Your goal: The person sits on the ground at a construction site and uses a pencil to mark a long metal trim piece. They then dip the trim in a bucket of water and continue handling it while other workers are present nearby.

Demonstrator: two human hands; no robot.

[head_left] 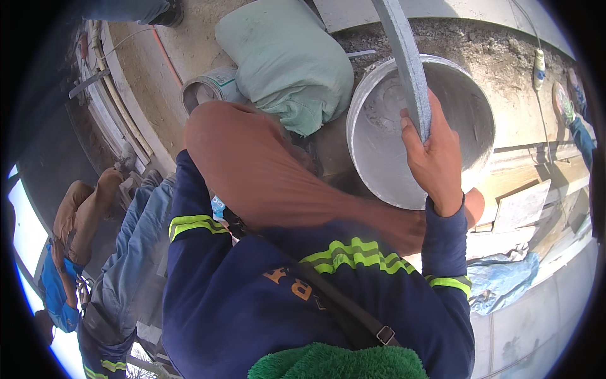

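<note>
My right hand [439,161] is closed around the lower end of a long, flat grey bar [404,54], its surface speckled and dusty. The bar slants up and away over a large round bucket [361,148], whose inside is coated with pale grey residue. Some of the bucket's rim is hidden behind the bar, my hand and my leg. My left sleeve [192,208] runs down beside my bent knee, and the hand at its end is hidden. Just beyond the knee sits a bulging pale green sack [287,60].
A smaller bucket [218,85] stands left of the sack. Co-workers' legs [129,221] are at the left, another foot [562,101] at the far right. A cable connector [539,68] hangs at upper right. A flat panel [521,206] and blue plastic sheeting [505,281] lie at right.
</note>
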